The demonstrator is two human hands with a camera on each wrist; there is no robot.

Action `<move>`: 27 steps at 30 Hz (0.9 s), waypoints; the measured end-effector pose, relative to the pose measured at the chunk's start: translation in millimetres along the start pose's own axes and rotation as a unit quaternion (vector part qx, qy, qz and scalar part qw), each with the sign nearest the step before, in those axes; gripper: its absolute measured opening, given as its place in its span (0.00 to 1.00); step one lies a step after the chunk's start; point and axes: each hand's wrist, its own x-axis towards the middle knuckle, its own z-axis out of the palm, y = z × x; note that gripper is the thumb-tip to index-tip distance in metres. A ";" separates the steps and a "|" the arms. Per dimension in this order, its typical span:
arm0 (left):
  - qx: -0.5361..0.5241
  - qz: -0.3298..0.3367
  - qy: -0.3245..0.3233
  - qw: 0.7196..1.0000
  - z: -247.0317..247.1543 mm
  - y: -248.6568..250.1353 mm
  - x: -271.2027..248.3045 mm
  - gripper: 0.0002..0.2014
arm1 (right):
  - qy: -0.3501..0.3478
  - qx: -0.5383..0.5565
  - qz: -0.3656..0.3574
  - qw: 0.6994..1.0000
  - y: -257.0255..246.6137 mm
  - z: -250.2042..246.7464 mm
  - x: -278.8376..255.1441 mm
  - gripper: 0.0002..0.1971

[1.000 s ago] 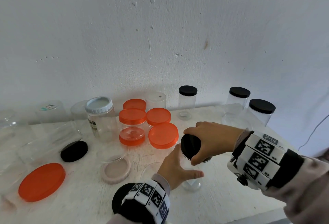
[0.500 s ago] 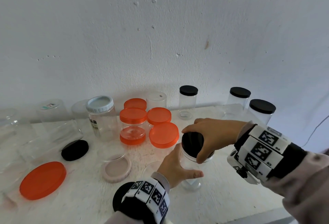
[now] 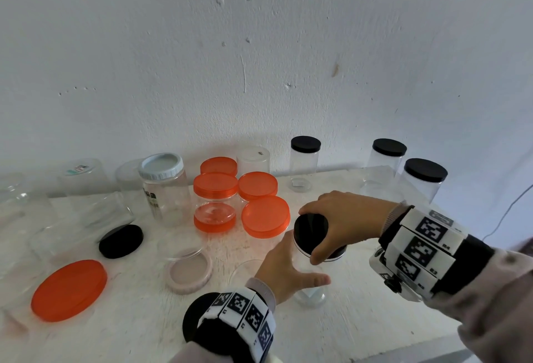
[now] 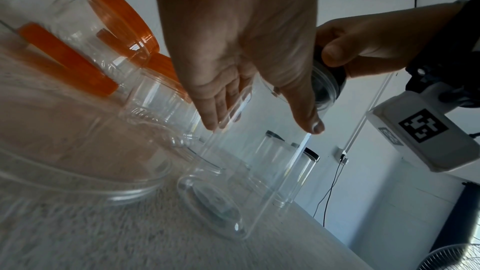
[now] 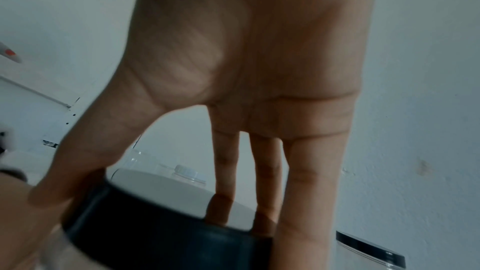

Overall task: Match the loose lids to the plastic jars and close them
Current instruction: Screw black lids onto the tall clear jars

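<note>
Here the black lid (image 3: 313, 233) is gripped from above by the right hand (image 3: 343, 224), thumb on the near rim and fingers (image 5: 223, 182) curled over the far rim, while the clear jar (image 3: 310, 282) beneath it is clasped round its wall by the left hand (image 3: 284, 267). The jar is stood upright on the desk (image 3: 360, 319), its long axis vertical and directly under the lid, so any turning must be made about that axis. The lid appears seated on the jar's mouth; how far it is threaded cannot be told. Both hands are at the jar, the right above, the left lower and nearer the body. Farther left, an orange lid (image 3: 69, 290) and another black lid (image 3: 121, 241) are left loose.
</note>
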 end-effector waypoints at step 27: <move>-0.014 0.004 0.000 1.000 0.7 0.4 0.1 0.41 | -0.072 0.023 0.012 0.997 -0.9 -6.3 0.6 0.46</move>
